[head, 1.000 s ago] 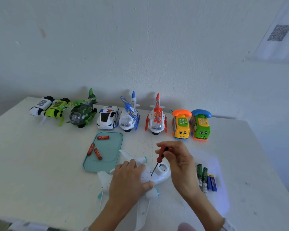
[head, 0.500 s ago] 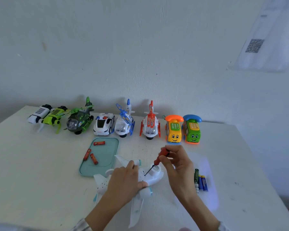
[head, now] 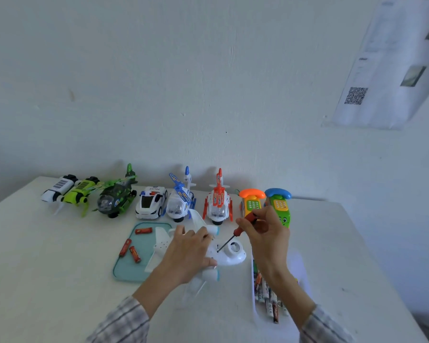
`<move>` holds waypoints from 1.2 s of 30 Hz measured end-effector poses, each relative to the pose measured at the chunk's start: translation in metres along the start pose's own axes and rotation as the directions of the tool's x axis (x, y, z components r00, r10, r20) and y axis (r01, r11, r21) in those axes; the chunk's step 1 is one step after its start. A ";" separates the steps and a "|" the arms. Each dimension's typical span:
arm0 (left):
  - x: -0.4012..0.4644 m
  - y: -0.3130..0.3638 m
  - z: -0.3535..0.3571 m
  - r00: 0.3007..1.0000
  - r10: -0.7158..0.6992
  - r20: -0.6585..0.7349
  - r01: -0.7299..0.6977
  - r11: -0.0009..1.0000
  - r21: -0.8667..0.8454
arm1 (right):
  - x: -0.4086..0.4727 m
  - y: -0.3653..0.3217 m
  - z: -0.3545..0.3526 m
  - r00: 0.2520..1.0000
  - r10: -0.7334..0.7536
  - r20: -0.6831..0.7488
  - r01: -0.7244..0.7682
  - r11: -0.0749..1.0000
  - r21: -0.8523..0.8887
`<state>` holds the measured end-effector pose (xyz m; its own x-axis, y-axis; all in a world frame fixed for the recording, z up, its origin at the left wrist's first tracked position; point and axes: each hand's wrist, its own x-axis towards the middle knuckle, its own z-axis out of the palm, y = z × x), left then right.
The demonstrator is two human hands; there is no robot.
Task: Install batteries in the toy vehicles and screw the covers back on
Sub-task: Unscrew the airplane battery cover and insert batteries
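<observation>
A white toy airplane [head: 229,254] lies belly-up on the table in front of me. My left hand [head: 188,253] presses down on its body and holds it still. My right hand [head: 265,233] grips a red-handled screwdriver [head: 235,236], whose thin shaft slants down-left with the tip on the airplane's underside. Three red batteries [head: 130,248] lie on a teal tray [head: 128,268] to the left. More batteries [head: 268,295] lie in a clear white tray [head: 305,268] on the right, partly hidden by my right forearm.
Along the back of the table stands a row of toys: a white and a lime vehicle [head: 70,191], a green helicopter [head: 117,196], a police car [head: 151,201], a blue helicopter [head: 181,199], a red helicopter [head: 218,201], an orange phone car [head: 250,201] and a green phone car [head: 279,204]. The wall rises close behind them.
The view has tilted upward, so the table sits lower in frame. Both hands stay on the airplane and the screwdriver, and the screwdriver now leans flatter toward the left.
</observation>
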<state>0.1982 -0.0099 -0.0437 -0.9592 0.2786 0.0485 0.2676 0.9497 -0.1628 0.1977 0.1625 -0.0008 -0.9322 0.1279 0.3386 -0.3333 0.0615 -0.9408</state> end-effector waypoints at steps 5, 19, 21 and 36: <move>0.017 -0.006 0.018 0.999 0.029 0.044 -0.028 0.999 -0.040 | 0.002 0.019 0.002 0.999 0.001 -0.034 -0.003 0.999 -0.053; 0.040 -0.018 0.044 0.982 0.166 -0.095 -0.172 0.983 -0.063 | 0.016 0.032 0.022 0.992 0.017 -0.128 -0.021 0.999 -0.035; 0.043 -0.019 0.052 0.975 0.177 -0.132 -0.188 0.979 -0.079 | 0.018 0.030 0.026 0.989 0.033 -0.144 -0.030 0.999 0.024; 0.045 -0.020 0.064 0.950 0.161 -0.268 -0.203 0.969 -0.140 | 0.012 0.031 0.044 0.964 0.023 -0.265 -0.037 0.998 -0.048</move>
<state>0.1439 -0.0252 -0.1018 -0.8437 0.4556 0.2840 0.4672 0.8837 -0.0297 0.1702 0.1224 -0.0263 -0.8689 0.3871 0.3086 -0.2912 0.1044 -0.9509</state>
